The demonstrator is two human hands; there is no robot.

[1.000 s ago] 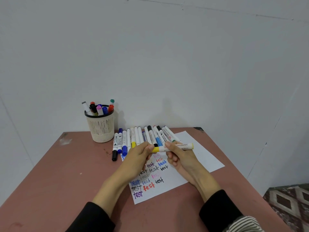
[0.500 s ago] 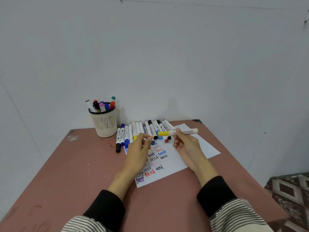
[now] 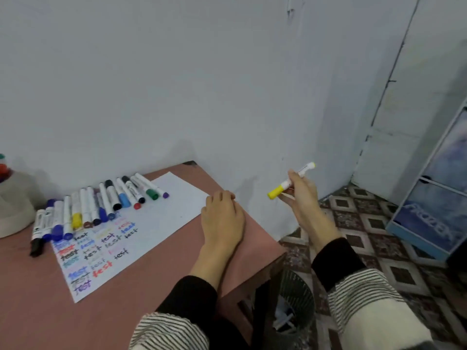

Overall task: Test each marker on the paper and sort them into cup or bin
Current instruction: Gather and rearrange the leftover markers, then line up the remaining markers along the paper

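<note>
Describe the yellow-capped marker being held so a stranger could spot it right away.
Start at the reddish table and look past its right edge, over the patterned floor. There the right hand grips a white marker with a yellow cap, tilted, cap end lower. Unlike the row of markers lying beside the paper, it is held in the air.

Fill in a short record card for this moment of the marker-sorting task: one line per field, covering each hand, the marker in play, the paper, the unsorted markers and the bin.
right hand: holds the yellow-capped marker out past the table's right edge, above the floor
left hand: rests on the table, holds nothing
paper: flat on the table, many coloured "test" words on its left part
marker row: capped, lying side by side along the paper's far edge
bin: dark mesh, on the floor beside the table, something pale inside
</note>
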